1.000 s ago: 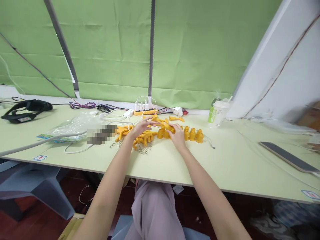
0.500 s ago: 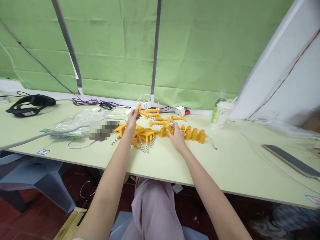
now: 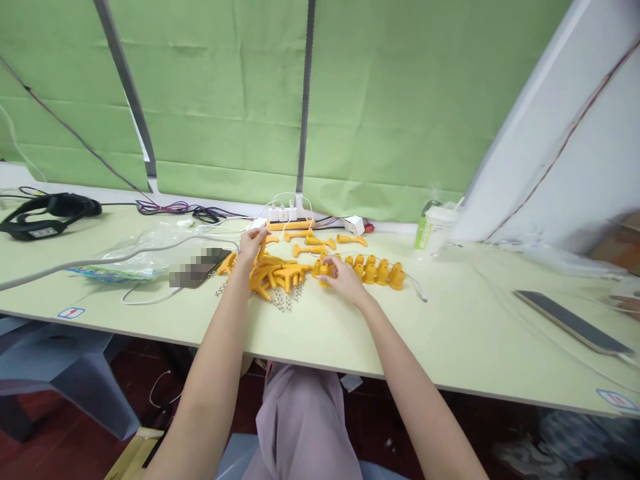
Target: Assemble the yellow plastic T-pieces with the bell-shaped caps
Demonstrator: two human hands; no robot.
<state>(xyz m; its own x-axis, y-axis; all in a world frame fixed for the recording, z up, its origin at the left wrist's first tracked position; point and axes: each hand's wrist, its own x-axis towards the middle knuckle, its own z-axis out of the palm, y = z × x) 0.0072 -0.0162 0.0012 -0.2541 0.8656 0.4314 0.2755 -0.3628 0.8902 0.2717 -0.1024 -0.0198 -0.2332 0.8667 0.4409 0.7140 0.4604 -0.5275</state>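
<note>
My left hand point(image 3: 253, 245) is closed on a yellow handle piece point(image 3: 261, 248), over the left part of a pile of yellow handles point(image 3: 280, 272) with metal spirals at their ends. My right hand point(image 3: 343, 279) pinches a yellow cup-shaped piece point(image 3: 324, 271) just right of the pile. More yellow cups point(image 3: 383, 271) stand upright in rows to the right of that hand. Behind the pile lie several separate yellow handles point(image 3: 320, 242), near the power strip.
A phone point(image 3: 205, 268) and plastic bags point(image 3: 143, 257) lie left of the pile. The power strip point(image 3: 290, 224) and cables run along the wall. To the right are a drink cup point(image 3: 437, 230) and another phone point(image 3: 573, 321).
My left hand has moved down and nearer with its handle, from behind the pile to over it. My right hand has lowered slightly with a cup. The view has shifted a little.
</note>
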